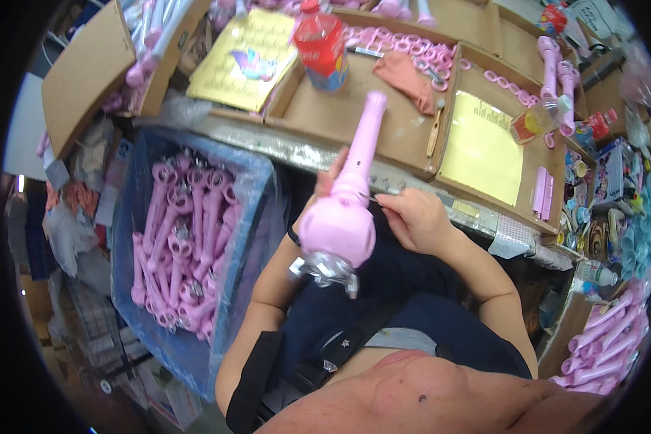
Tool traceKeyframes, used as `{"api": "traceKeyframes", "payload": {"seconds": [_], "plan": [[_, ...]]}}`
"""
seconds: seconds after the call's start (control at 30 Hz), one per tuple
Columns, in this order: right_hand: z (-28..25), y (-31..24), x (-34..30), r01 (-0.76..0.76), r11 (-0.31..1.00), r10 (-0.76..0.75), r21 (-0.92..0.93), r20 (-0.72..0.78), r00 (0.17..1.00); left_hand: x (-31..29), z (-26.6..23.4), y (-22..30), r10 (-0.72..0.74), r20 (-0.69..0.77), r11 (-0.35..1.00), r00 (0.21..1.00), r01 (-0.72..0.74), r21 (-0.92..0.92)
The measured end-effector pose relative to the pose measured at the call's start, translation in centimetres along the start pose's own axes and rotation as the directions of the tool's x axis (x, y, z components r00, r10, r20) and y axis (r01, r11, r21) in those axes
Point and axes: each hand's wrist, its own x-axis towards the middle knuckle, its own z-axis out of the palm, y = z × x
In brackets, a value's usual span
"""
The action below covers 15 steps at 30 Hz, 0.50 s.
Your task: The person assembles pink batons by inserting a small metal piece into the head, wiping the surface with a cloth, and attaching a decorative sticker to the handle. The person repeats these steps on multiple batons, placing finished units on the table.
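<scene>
Nearest the camera, the person's body (427, 390) occupies the lower edge. Beyond it, 1 pink wand (351, 189) is held above the lap (412, 283), raised in front of the bench edge (286, 143). Its long axis runs from the round head (338, 230) and silver trim (325, 273), at lower left, to the slim handle (369, 130), at upper right, pointing away from the body. The left hand (328, 177) grips the wand from the left, with fingers partly hidden behind the collar (349, 194). The right hand (416, 217) holds a thin tool (373, 197) in a narrow pinch, just right of the collar. The tool points left, crossways to the wand's long axis; whether its tip touches cannot be told. Both hands are near the collar; the left is closer. Left of the wand, a blue tub (259, 189) contains more wands (181, 246). Ahead, a cardboard tray (405, 137) carries a red bottle (322, 47), a cloth (406, 79), pink rings (434, 52) and a brush (435, 129).
</scene>
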Motion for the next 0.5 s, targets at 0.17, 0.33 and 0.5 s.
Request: {"api": "traceKeyframes", "payload": {"seconds": [0.17, 0.33, 0.5], "plan": [[1.4, 1.2, -5.9, -0.146, 0.983, 0.127, 0.111, 0.162, 0.979, -1.3, -4.0, -4.1, -0.247, 0.279, 0.952, 0.928, 0.286, -0.107], [1.7, 2.0, -6.5, -0.099, 0.995, 0.099, 0.005, 0.024, 0.995, -1.1, -5.0, -4.2, -0.225, 0.361, 0.921, 0.905, 0.318, -0.224], [2.1, 2.3, -6.5, -0.103, 0.995, 0.103, -0.005, -0.016, 0.995, -0.8, -5.1, -4.1, -0.219, 0.403, 0.916, 0.889, 0.33, -0.229]]}}
